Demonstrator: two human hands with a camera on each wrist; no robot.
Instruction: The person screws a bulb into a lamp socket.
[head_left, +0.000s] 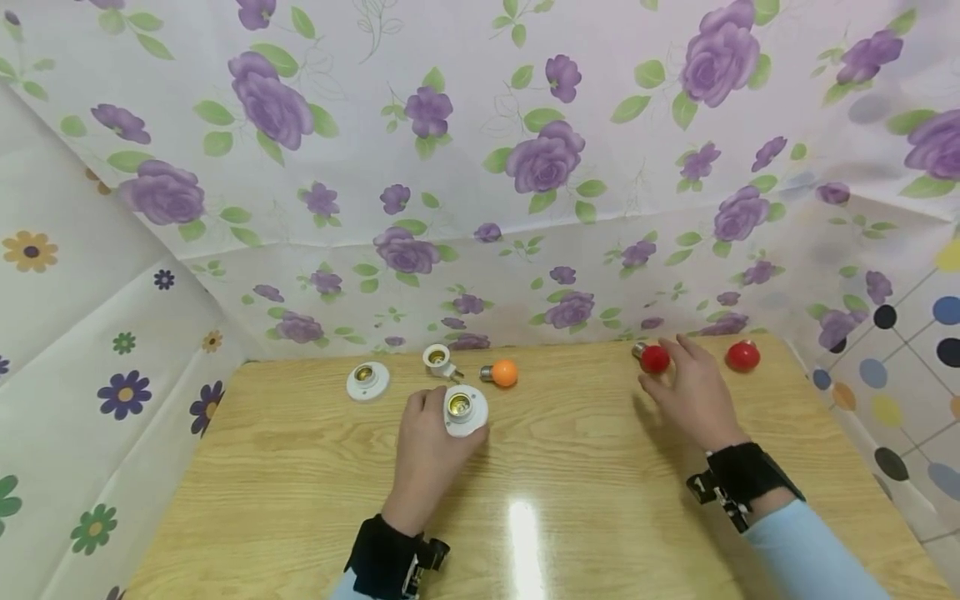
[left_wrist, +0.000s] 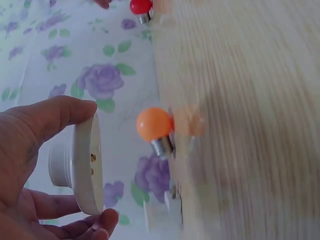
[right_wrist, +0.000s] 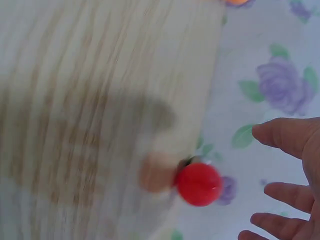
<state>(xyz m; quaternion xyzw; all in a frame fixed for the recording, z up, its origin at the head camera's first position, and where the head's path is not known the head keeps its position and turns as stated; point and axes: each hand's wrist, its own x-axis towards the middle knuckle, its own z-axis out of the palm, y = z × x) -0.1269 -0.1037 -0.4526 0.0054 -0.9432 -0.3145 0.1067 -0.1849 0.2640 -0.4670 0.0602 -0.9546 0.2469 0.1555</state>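
Note:
My left hand [head_left: 432, 446] grips a round white lamp holder [head_left: 466, 411] by its rim, thumb on one side and fingers on the other. Its brass-lined socket faces up in the head view, while the left wrist view shows its hollow underside. My right hand [head_left: 693, 396] reaches over the back right of the table, thumb and fingers spread beside a red light bulb [head_left: 656, 359]. A gap separates the fingers from this bulb [right_wrist: 199, 184] in the right wrist view. An orange light bulb [head_left: 505, 373] lies just beyond the held lamp holder.
Along the wooden table's [head_left: 585, 467] back edge stand another round lamp holder [head_left: 368, 381] and a white plug-in lamp socket [head_left: 438, 360]. A second red bulb [head_left: 743, 356] lies at the far right. Flowered sheeting [head_left: 480, 208] rises behind the table.

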